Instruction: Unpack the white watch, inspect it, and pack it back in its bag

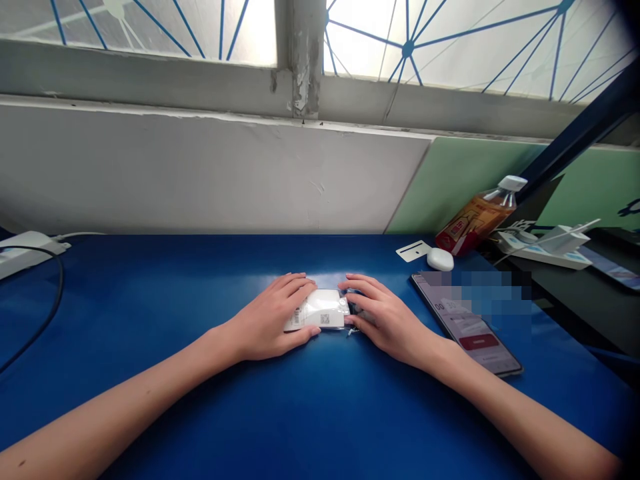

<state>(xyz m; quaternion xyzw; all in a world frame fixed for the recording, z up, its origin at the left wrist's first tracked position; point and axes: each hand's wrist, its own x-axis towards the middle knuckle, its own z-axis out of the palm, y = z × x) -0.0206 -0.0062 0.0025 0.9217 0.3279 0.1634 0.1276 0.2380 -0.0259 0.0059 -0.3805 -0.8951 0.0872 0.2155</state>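
A small white packet [323,309] in clear plastic, with a barcode label and a QR code, lies on the blue table [165,293] in the middle of the view. My left hand [273,320] rests over its left end, thumb along the near edge and fingers on the far edge. My right hand [383,313] touches its right end with fingers spread; something dark lies partly hidden under those fingers. Both hands press on the packet, which stays flat on the table.
A phone [470,327] with a lit screen lies right of my right hand. Behind it are a white card [413,251], a white earbud case [440,259] and a tilted drink bottle [477,217]. A power strip [543,248] sits far right, another strip with a black cable [25,253] far left. The wall is close behind.
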